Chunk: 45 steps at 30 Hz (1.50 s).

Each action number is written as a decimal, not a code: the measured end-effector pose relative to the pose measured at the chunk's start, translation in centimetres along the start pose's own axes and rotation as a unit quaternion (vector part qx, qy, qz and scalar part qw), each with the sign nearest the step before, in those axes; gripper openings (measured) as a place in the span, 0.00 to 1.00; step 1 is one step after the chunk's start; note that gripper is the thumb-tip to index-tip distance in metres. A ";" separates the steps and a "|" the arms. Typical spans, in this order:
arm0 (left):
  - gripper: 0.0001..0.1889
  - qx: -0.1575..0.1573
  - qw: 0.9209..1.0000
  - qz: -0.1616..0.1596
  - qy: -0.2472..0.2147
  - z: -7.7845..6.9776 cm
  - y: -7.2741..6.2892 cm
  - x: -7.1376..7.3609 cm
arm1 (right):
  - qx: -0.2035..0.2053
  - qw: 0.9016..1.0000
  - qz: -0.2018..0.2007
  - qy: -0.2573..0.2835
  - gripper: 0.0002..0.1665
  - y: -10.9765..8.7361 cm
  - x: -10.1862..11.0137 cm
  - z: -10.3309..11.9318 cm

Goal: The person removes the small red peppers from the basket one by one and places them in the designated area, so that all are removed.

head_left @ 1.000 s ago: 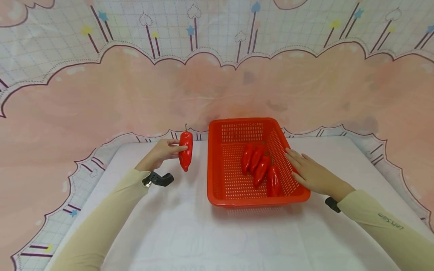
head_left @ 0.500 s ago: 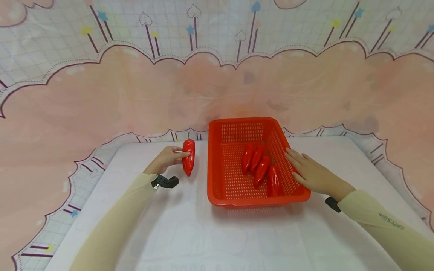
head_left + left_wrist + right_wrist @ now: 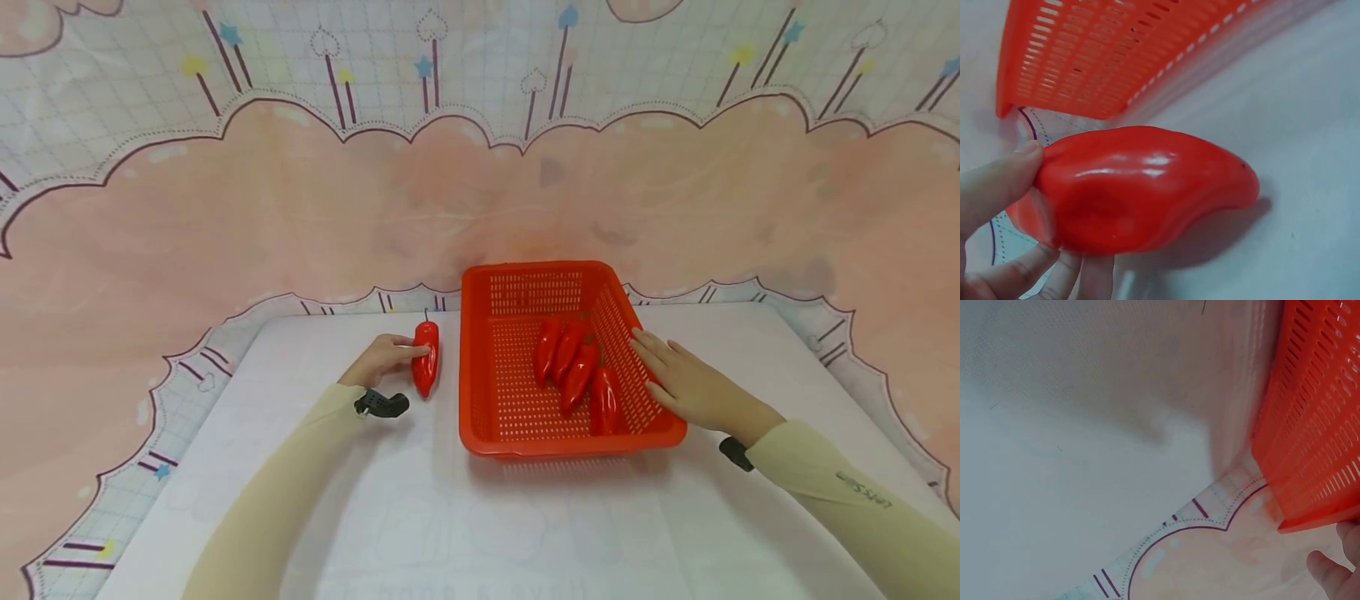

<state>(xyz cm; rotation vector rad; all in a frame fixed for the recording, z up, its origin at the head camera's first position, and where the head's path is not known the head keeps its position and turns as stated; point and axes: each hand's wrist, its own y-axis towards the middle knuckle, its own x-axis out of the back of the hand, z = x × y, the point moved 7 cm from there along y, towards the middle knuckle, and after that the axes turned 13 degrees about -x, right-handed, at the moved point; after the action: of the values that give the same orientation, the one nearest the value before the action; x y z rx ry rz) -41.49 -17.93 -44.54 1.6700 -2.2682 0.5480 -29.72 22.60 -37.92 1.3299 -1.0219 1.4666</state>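
My left hand (image 3: 386, 357) holds a red pepper (image 3: 426, 360) between thumb and fingers, left of the red plastic basket (image 3: 475, 367). The pepper hangs stem away from me, tip toward me. In the left wrist view the thumb lies along one side of the pepper (image 3: 1147, 190) and several fingertips touch its other side; a shadow falls on the table beside it. Several more red peppers (image 3: 577, 379) lie in the right part of the basket. My right hand (image 3: 693, 387) rests with straight fingers on the basket's right rim. In the right wrist view only some fingertips show below the rim.
The basket stands on a white-covered table (image 3: 480, 533). Behind the table hangs a pink and white printed cloth (image 3: 375, 200), which reaches down to the table's back edge. A dark strap (image 3: 382, 404) is on the left wrist.
My left hand has moved right and toward me, lowering the pepper closer to the basket's left side. The right hand and the basket have stayed in place.
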 end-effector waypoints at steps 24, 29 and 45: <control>0.30 0.042 0.999 -0.013 -0.005 1.1 0.4 -0.6 | 0.009 1.000 -0.012 0.003 0.39 -0.3 0.3 0.2; 0.30 0.056 0.998 -0.022 -0.009 0.6 0.1 -0.5 | 0.008 1.000 -0.011 0.000 0.40 -0.3 0.4 0.2; 0.32 0.055 0.998 -0.005 -0.007 0.1 -0.3 -0.4 | -0.003 1.000 0.000 0.003 0.40 0.0 -0.1 -0.1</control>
<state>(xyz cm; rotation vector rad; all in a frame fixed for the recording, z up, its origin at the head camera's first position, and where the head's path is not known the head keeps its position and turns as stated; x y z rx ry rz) -41.11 -17.68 -44.81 1.7394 -2.2760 0.6738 -29.73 22.67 -38.01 1.3199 -1.0220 1.4665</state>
